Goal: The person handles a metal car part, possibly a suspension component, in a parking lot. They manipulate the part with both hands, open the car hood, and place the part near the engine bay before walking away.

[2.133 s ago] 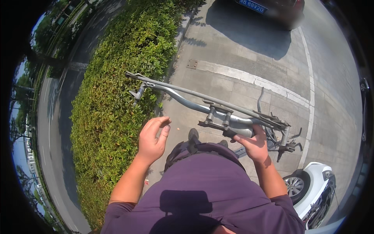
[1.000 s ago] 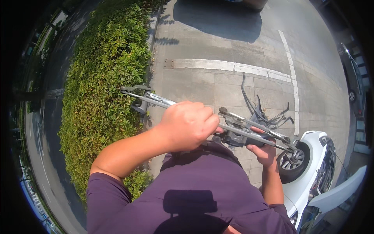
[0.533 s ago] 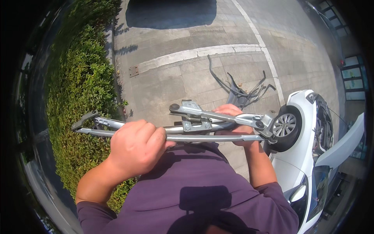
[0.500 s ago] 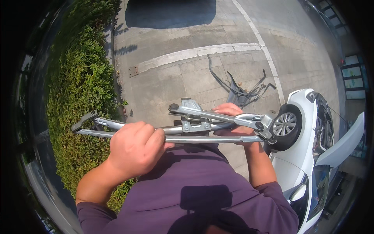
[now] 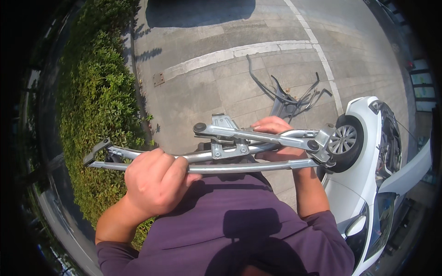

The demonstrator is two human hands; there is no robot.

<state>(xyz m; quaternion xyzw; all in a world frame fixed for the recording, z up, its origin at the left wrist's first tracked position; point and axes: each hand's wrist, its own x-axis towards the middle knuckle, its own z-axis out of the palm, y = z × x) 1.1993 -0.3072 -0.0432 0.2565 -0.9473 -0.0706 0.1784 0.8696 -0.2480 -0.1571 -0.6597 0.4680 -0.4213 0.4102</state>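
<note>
A silver metal wiper linkage (image 5: 253, 169) lies level across my front, with long parallel rods, a bracket in the middle and dark pivot joints. My left hand (image 5: 156, 184) is wrapped round its left part, knuckles up, thumb under the lower rod. Farther along, my right hand (image 5: 275, 125) grips it from behind, right of the middle bracket; the rods cover part of that hand. The left end, with a dark end piece, sticks out over the hedge. The right end's joint reaches in front of the car's wheel.
On the paving ahead lies a dark plastic piece (image 5: 284, 108) with several wiper arms or thin strips. A white car (image 5: 343, 193) stands close on my right, hood raised. A hedge (image 5: 101, 110) runs along my left. A dark car-shaped form (image 5: 198, 13) is at the far edge.
The view has shifted a little, so the car and ground pieces sit slightly farther right and higher. Both hands keep hold of the linkage, which is slightly more tilted.
</note>
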